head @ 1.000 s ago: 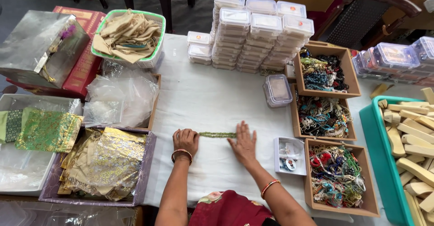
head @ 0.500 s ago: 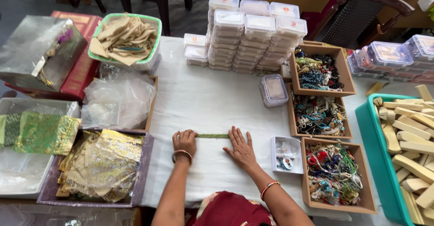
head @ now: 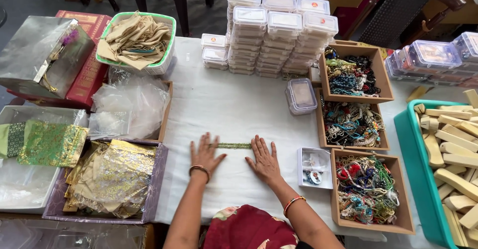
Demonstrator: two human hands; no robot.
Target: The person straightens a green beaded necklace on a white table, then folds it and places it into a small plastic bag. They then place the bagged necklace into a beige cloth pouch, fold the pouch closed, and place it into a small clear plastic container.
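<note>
A person is pressing both palms flat on a white-covered bench point(head: 234, 104), stretching a thin green bead strand point(head: 235, 145) straight between them. The left hand point(head: 205, 153) is lying with fingers spread, its fingertips covering the strand's left end; the right hand point(head: 264, 157) is resting the same way, fingers splayed, on the strand's right end. Neither hand is gripping anything. The strand is lying near the middle of the bench, close to the person's edge.

Just right of the right hand, a small clear open box point(head: 314, 167) is sitting beside three wooden trays point(head: 366, 191) piled with mixed beaded jewellery. A lidded clear container point(head: 300, 95) is standing further back, in front of tall stacks of similar clear containers point(head: 279, 30). On the far right, a teal bin point(head: 413, 169) is holding pale wooden pieces. To the left, a purple tray of gold fabric pouches point(head: 112, 179) is sitting near crumpled clear plastic bags point(head: 130, 104), with a green basket of beige cloth bags point(head: 137, 42) behind them.
</note>
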